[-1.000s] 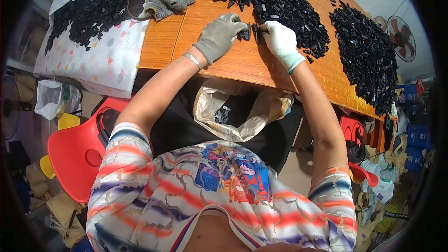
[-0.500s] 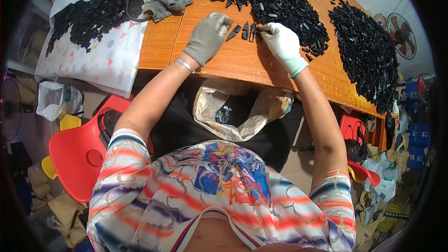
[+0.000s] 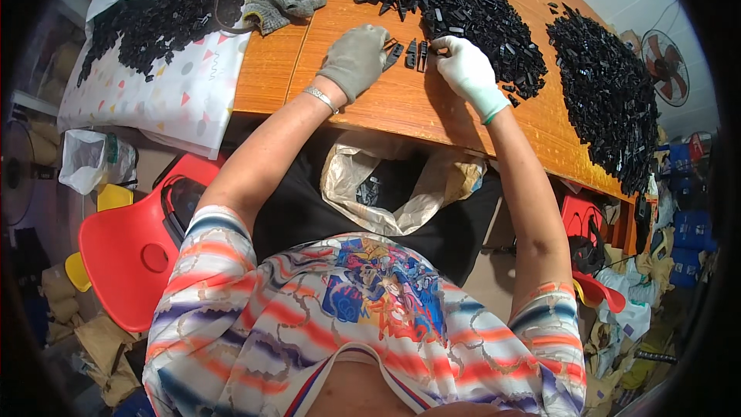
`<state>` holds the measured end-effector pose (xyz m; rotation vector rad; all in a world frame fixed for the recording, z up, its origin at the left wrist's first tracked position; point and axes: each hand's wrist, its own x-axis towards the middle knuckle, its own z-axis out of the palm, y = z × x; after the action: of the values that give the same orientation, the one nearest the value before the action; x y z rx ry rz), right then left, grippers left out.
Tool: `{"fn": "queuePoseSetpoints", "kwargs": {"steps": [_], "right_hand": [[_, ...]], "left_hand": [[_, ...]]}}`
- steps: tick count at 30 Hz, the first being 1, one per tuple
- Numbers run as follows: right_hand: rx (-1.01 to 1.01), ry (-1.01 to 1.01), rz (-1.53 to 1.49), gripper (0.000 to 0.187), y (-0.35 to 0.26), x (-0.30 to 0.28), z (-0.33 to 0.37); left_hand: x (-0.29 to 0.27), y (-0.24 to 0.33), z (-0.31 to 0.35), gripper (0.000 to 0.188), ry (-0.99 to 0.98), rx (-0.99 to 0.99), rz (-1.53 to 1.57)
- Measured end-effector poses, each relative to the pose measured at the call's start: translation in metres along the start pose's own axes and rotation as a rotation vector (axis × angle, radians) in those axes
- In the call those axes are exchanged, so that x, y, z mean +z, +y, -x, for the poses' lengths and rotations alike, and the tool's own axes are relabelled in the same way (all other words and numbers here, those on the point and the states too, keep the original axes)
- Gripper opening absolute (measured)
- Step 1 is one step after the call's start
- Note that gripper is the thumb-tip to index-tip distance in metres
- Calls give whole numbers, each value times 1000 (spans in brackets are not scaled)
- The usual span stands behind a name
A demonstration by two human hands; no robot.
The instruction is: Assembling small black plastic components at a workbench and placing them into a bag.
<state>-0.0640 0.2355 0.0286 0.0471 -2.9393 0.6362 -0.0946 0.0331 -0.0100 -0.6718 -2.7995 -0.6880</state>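
My left hand (image 3: 356,60), in a grey glove, is at the left end of a short row of small black plastic parts. Its fingers are curled, with the tips on the leftmost black tapered part (image 3: 394,56). Two slim black parts (image 3: 411,55) lie side by side just right of that one, lengthwise away from me. To the right of the row, my right hand (image 3: 468,71) wears a white glove. Thumb and forefinger are pinched together over something small and dark, mostly hidden by the fingertips.
A large heap of black parts (image 3: 482,15) covers the table's far middle, with another heap (image 3: 606,96) at right. Far left, more parts (image 3: 147,35) lie on patterned sheeting beside spare grey gloves (image 3: 285,0). An open bag (image 3: 394,220) sits on my lap, below the table edge.
My left hand has shifted right, and its fingertips have reached the leftmost part. The right hand stays pinched near the row's right end. The whole view has shifted slightly.
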Motion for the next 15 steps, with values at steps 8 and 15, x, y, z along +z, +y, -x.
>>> {"fn": "queuePoseSetpoints", "kwargs": {"steps": [8,15], "right_hand": [[122,-72,-581,15,9,0,14],[119,-117,-1053,15,-30,-11,38]], "left_hand": [[-16,10,10,20,7,-112,275],[-9,-4,31,26,-234,-290,1954]]}}
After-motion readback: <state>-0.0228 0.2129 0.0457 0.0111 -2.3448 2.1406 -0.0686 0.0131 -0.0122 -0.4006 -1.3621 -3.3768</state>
